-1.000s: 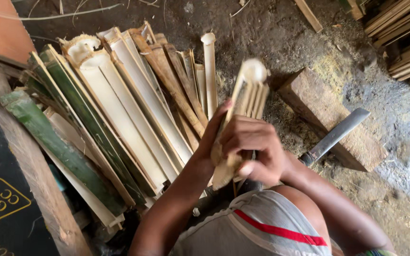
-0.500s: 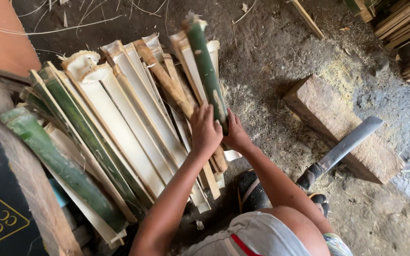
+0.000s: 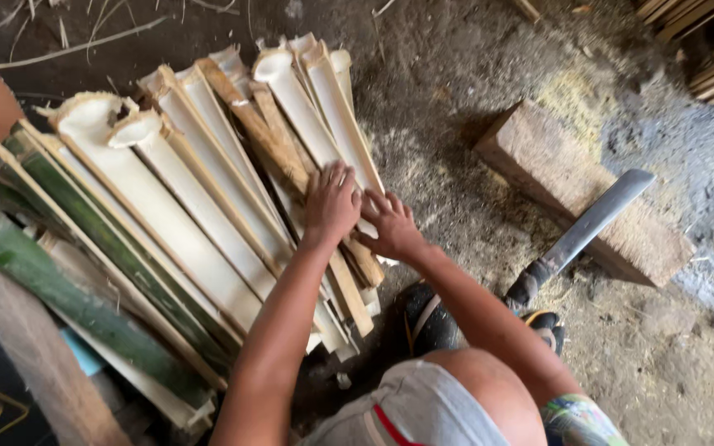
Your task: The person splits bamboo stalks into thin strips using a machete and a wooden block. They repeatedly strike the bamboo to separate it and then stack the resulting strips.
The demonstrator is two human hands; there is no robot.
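Note:
A pile of split bamboo slats (image 3: 192,206), pale inside and green outside, leans across the left of the dirt floor. My left hand (image 3: 332,202) lies flat on the pile's right side, fingers spread over a pale slat (image 3: 336,116) and a brown one (image 3: 262,136). Just to its right, my right hand (image 3: 390,225) rests with fingers apart on the lower ends of the same slats. Neither hand grips anything.
A wooden block (image 3: 572,186) lies to the right with a long machete (image 3: 592,223) leaning on it, handle toward my knee. My foot in a dark sandal (image 3: 431,318) is below the hands. More slats (image 3: 704,58) are stacked at the top right. A thick green bamboo piece (image 3: 59,289) lies far left.
A second ago both hands held a bundle of slats upright. They tipped it onto the pile, and the hands have let go and now lie flat on it.

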